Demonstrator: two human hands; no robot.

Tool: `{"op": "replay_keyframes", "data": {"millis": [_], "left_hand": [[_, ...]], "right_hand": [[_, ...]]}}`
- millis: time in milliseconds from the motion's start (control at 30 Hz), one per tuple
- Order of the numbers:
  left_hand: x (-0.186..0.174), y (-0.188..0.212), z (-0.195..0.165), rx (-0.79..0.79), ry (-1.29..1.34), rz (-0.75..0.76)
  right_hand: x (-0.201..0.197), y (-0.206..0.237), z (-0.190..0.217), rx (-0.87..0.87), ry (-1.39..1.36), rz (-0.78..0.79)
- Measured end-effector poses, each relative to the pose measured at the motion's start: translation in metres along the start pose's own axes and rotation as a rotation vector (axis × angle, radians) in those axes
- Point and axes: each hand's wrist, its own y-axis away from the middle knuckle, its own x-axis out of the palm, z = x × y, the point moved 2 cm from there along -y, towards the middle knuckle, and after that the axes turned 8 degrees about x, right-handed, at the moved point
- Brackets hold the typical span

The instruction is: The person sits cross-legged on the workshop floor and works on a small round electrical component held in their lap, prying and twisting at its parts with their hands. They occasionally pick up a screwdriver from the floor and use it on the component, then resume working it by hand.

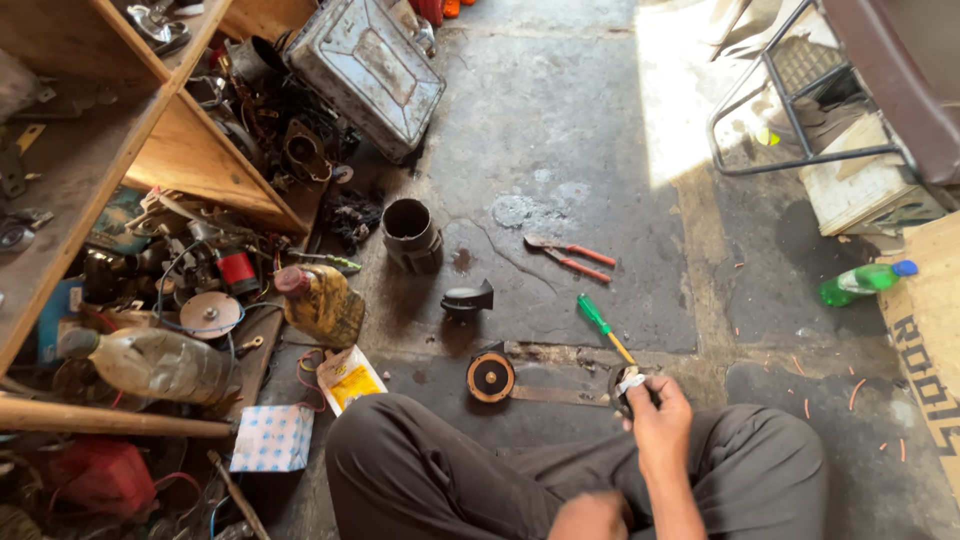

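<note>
Okay, the person sits cross-legged on the concrete floor [580, 150] with the work at the knees. The right hand [657, 415] has its fingers curled round a small round black part [628, 388] with a white scrap on it, held just above the floor's crack line near the right knee. The left hand [592, 515] is low at the bottom edge and blurred, so its fingers can't be read and nothing shows in it.

Step in hand, as a judgement: holding and turning the part for inspection or fitting. Any further handling probably calls for the second hand to steady it, and perhaps a tool – the green-handled screwdriver [603, 325] lies just beside the part, and the red-handled pliers [570, 257] lie further out.

Packages:
- Yellow flat packet [350, 378], near the left knee.
- White box with blue dots [272, 438], squarish, toward the floor's lower left.
- Brown cardboard box [930, 340] with bold black lettering, at the right edge.
- Green plastic bottle [860, 282] with a blue cap, lying against that box.
- Grimy yellowish jug [322, 303] with a red cap, by the wooden shelf.
</note>
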Motion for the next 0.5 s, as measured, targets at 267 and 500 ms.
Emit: {"op": "replay_keyframes", "data": {"millis": [267,500], "left_hand": [[0.033,-0.002,0.033,0.239,-0.029,0.58],[0.039,-0.019,0.016,0.133,-0.202,0.74]], "right_hand": [[0.01,0.006,-0.001,0.026,-0.041,0.077],[0.017,0.015,-0.002,0.041,-0.023,0.147]]}}
